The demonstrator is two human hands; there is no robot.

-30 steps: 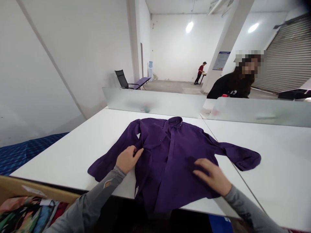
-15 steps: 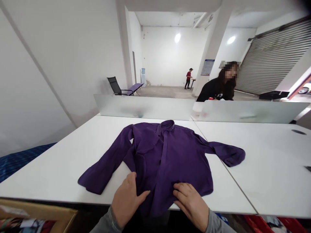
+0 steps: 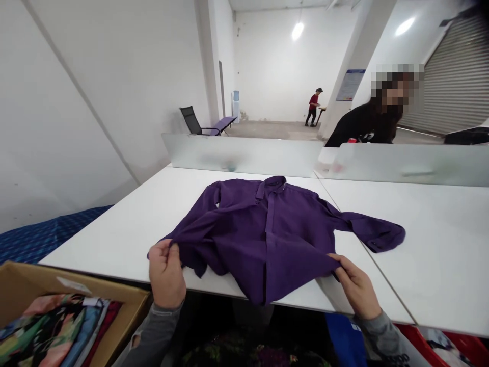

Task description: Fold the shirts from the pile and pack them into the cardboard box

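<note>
A purple button-up shirt (image 3: 244, 229) lies front up on the white table, its collar toward the far side. One sleeve stretches out to the right; the left sleeve is partly covered by the raised front cloth. My left hand (image 3: 167, 272) pinches the shirt's lower left edge between thumb and fingers. On the other side, my right hand (image 3: 355, 285) grips the lower right corner of the hem. Between the two hands the cloth is pulled wide and lifted, and its middle hangs over the table's front edge.
The white table (image 3: 439, 255) carries a frosted divider (image 3: 244, 155) along its far side. At the lower left stands a cardboard box (image 3: 126, 316) with folded clothes. Red bins (image 3: 412, 339) sit under the right edge. A person in black (image 3: 362, 117) leans beyond the divider; another stands farther back.
My hands have moved apart and taken hold of the shirt's lower edges. The hem is now raised and spread wide. My view has shifted left and down, showing more of the box.
</note>
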